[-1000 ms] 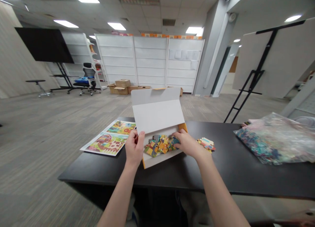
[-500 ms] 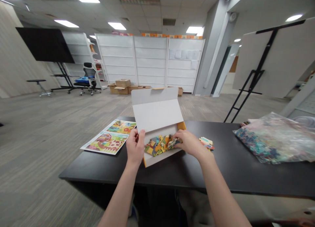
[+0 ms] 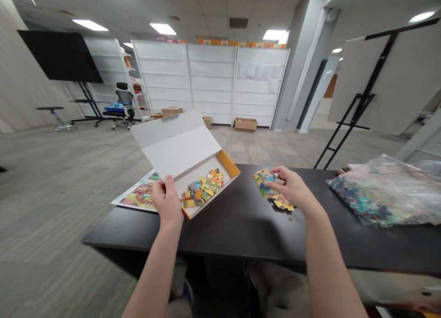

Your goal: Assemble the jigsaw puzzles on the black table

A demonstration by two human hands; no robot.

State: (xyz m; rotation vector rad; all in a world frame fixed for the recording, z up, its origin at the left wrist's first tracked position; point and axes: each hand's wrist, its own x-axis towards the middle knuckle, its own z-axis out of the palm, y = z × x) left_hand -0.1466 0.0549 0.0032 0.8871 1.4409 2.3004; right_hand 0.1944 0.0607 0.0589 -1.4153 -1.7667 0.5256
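My left hand [image 3: 167,199] grips the near left corner of an open cardboard box [image 3: 230,164], white inside with yellow-orange sides. The box is tilted, its white lid [image 3: 182,141] folded back. Inside lie several colourful jigsaw puzzle pieces [image 3: 205,188]. Out to the right of the box, my right hand [image 3: 289,188] pinches some puzzle pieces [image 3: 262,181] with blue, green and yellow print between thumb and fingers. Just below it, more puzzle pieces [image 3: 283,202] lie in a small pile on the black table; the hand partly hides them.
Printed picture sheets [image 3: 138,196] lie on the table's left, partly under the box. A clear plastic bag [image 3: 389,191] full of small coloured pieces rests at the right. The black table [image 3: 234,233] has its near edge before my legs. Beyond stand white shelving and cardboard boxes [image 3: 245,124].
My right hand has lifted puzzle pieces out of the box and carried them right, over the pile. My left hand has moved the box left and tilted it more.
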